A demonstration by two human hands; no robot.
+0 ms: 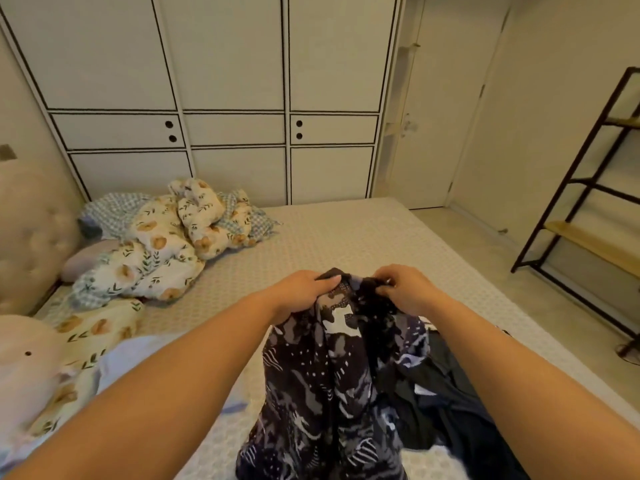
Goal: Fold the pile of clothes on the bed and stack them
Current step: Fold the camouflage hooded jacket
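Note:
A dark patterned garment with grey and white markings hangs bunched from both my hands above the bed. My left hand pinches its top edge on the left. My right hand grips the same edge on the right, close to the other hand. The garment's lower part trails down to the near edge of the bed. A pile of dark clothes lies on the mattress right of it, partly behind my right forearm.
A crumpled floral duvet with a checked underside lies at the far left. A pale pillow and a plush toy sit on the left. White wardrobe doors stand behind the bed. A dark metal shelf stands on the right.

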